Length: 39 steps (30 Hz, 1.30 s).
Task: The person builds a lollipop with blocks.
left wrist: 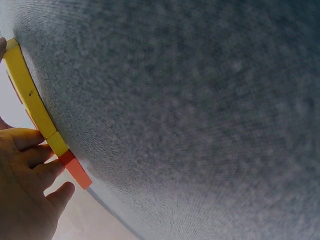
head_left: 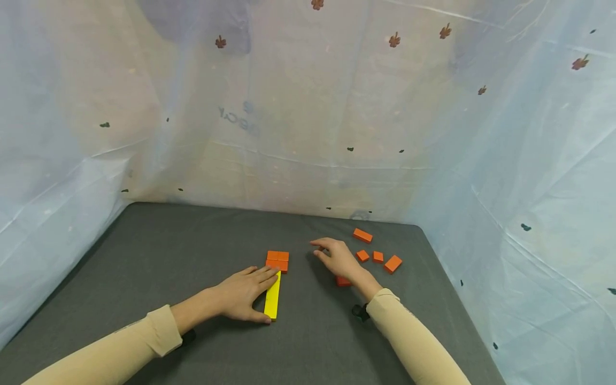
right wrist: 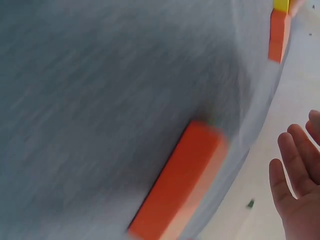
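"Sleeves come nearest, pale and rolled back. What is past the left one?"

"Left hand, spread wide. Its thumb is at the near end of a yellow bar, its straight fingers touching toward the far end."

"All one piece, that yellow?"

"Two. From the left wrist you can see a seam under the fingers, with a short yellow block in line with the bar, then orange after it."

"So orange sits just beyond the left fingertips?"

"Yes, an orange cluster, right up against the yellow, with seams showing on top."

"And the right hand?"

"Raised over the bench, to the right of the cluster. Fingers loosely extended, thumb apart from them, holding nothing."

"Anything under it?"

"One orange block lies below the right wrist, partly hidden by it. Four loose blocks, also orange, are scattered to the right of that hand, well apart from the left."

"What's beyond both hands?"

"Pale sheet, hanging behind the bench, with brown and green marks."
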{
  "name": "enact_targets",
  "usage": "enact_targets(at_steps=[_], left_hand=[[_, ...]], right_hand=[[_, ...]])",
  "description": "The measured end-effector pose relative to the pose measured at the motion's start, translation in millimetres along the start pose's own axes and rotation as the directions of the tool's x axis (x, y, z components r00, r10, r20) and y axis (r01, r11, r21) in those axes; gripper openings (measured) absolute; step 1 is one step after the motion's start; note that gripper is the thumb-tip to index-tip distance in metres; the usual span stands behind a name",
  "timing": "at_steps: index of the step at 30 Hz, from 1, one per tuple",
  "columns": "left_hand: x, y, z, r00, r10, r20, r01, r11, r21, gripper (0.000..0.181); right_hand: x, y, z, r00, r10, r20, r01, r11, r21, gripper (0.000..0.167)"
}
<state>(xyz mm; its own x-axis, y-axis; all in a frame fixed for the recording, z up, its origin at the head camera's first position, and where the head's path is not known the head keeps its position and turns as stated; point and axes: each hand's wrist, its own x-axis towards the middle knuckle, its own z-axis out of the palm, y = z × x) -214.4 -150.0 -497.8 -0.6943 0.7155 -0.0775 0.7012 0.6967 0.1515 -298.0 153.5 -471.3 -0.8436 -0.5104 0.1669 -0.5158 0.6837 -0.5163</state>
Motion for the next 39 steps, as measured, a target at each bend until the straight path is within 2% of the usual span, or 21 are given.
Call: enact_targets(at_steps=[6, 11, 15, 20, 28, 39], left_hand=[[-0.4, -1.8, 0.5, 1.000, 0.002, 0.006, -0.002, 1.000, -0.003, 0.107], [-0.6, -2.4, 0.5, 1.000, 0.002, 0.007, -0.002, 1.000, -0.009, 0.107], [-0.8, -2.3, 0.5, 1.000, 0.000, 0.012, 0.000, 1.000, -0.003, 0.107], [-0.6, -2.3, 0.9, 1.000, -0.003, 0.017, 0.003, 1.000, 0.008, 0.107], [-1.3, -1.3, -0.7, 1.000, 0.001, 0.014, -0.001, 1.000, 0.002, 0.107], [-1.0, 0.7, -2.8, 1.000, 0.014, 0.001, -0.014, 1.000, -0.005, 0.106]], right_hand=[[-26.5, 18, -18, 0.997, 0.061, -0.052, -0.062, 0.998, -0.013, 0.035], [-48.2, 31, -27, 0.996, 0.067, -0.054, -0.070, 0.997, -0.042, 0.035], [-64.5, 39, -31, 0.999, 0.032, -0.022, -0.033, 0.998, -0.060, 0.036], [-80.1, 44, -33, 0.998, -0.044, 0.039, 0.048, 0.993, -0.111, 0.036], [-87.6, 46, -36, 0.988, -0.119, 0.093, 0.134, 0.976, -0.171, 0.032], [-89.3, 47, -33, 0.982, -0.135, 0.132, 0.163, 0.959, -0.230, 0.031]])
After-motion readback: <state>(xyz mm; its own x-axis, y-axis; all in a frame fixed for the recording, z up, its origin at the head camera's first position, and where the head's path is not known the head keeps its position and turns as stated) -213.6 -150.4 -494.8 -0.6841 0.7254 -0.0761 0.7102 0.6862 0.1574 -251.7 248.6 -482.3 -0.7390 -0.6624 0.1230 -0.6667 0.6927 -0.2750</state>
